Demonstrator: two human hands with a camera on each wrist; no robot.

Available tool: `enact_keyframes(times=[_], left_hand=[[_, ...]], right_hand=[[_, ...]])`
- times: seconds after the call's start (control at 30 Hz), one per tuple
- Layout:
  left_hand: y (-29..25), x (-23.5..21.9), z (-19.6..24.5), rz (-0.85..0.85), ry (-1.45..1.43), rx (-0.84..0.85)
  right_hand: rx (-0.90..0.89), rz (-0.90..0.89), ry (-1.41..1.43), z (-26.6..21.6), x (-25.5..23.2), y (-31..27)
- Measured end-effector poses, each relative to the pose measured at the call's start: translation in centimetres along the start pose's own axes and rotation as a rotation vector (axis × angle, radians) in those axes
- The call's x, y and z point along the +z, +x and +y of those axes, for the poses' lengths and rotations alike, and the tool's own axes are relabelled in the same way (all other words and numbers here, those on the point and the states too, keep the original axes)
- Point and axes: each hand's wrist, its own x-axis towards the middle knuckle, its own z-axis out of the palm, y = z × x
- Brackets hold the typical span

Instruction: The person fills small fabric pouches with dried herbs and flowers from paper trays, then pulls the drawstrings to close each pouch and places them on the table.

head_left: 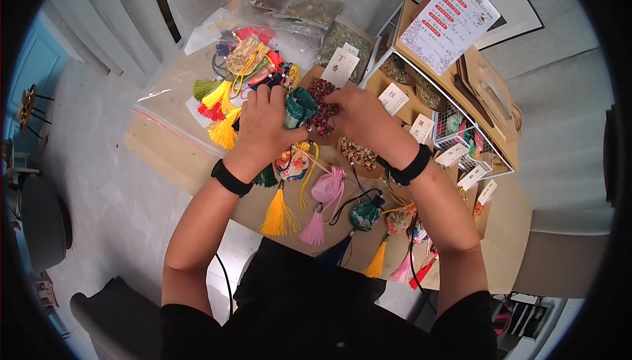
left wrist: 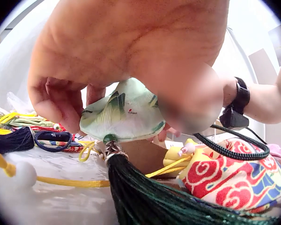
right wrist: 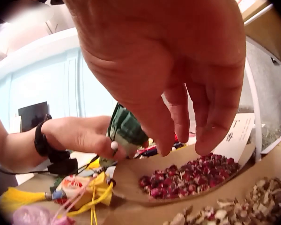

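My left hand (head_left: 263,129) grips a green cloth sachet pouch (head_left: 301,108) between thumb and fingers, its gathered mouth facing up. From the pouch's lower end hangs a dark green tassel (left wrist: 136,187), as the left wrist view shows. Beside the pouch, my right hand (head_left: 365,119) hovers over dried red rosebuds (right wrist: 189,178) in a brown paper tray (right wrist: 131,190). Its thumb and fingers point down, bent and apart, and no bud shows between them. In the right wrist view the fingertips overlap the far edge of the buds.
Tasselled sachets, among them a pink pouch (head_left: 328,187) and a teal pouch (head_left: 366,215), lie along the near table edge. A tray of chopped pale pieces (head_left: 359,154) adjoins the rosebuds. Finished pouches (head_left: 245,55) pile up at left; a wooden shelf (head_left: 454,90) stands at right.
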Motion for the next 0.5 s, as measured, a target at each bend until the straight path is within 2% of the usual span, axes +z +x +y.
enact_keyframes(times=[0.1,0.2,0.4,0.5], left_hand=[[0.1,-0.1,0.1,-0.051,-0.023,-0.028],[0.1,0.2,0.2,-0.082,-0.026,-0.034],[0.1,0.2,0.1,-0.059,-0.045,-0.014],[0.1,0.2,0.0,-0.049,-0.042,-0.01]], right_hand=[[-0.034,-0.013,-0.072,-0.6,0.6,-1.1],[0.011,-0.069,-0.178,-1.4,1.2,-1.2],[-0.035,-0.002,-0.231,-0.5,3.1,-0.3],[-0.063,0.044,-0.164,-0.2,3.7,0.1]])
